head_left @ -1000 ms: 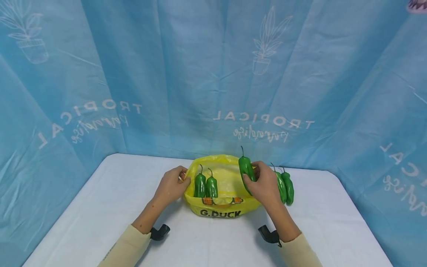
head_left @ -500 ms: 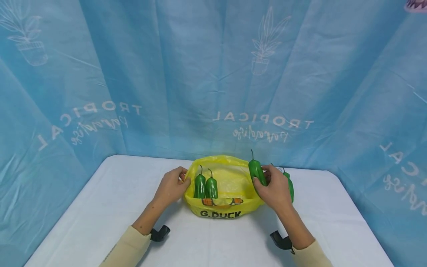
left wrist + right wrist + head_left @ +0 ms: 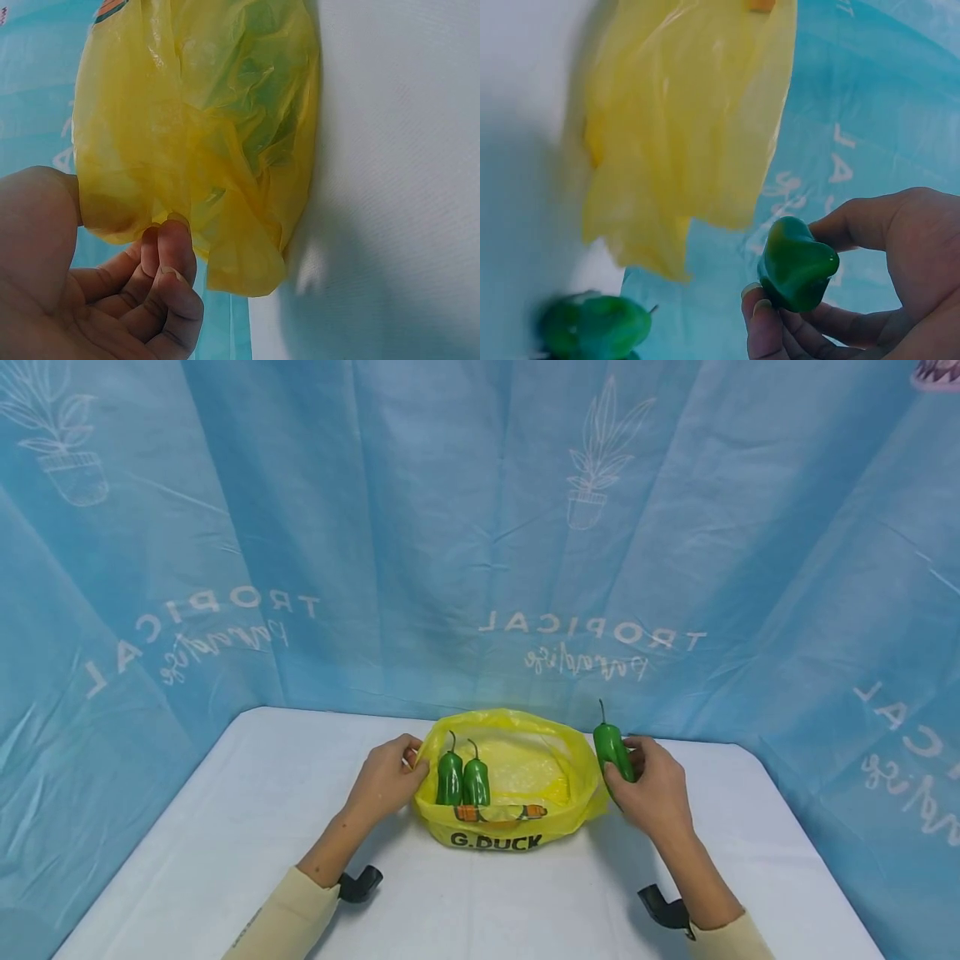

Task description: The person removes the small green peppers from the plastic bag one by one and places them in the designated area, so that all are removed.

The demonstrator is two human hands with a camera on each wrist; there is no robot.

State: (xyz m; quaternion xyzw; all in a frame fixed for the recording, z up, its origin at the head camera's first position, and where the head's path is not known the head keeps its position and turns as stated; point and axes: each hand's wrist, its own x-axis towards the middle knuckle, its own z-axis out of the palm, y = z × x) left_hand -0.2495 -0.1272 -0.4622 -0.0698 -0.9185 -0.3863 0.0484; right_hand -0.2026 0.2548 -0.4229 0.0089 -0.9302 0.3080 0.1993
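A yellow plastic bag marked G.DUCK sits with its mouth spread wide. Inside it, at the left, two green peppers stand upright with stems up. My left hand pinches the bag's left rim between thumb and fingers. My right hand grips another green pepper, stem up and slightly tilted, just outside the bag's right rim. In the right wrist view, the blunt lower end of that held pepper shows between thumb and fingers.
More green peppers lie on the table right of the bag; in the head view my right hand hides them. White cloth covers the table. A blue printed curtain hangs close behind and along both sides.
My right hand has moved right with the pepper, from over the bag's mouth to beyond its right rim, covering the peppers on the table. The left hand has stayed at the rim.
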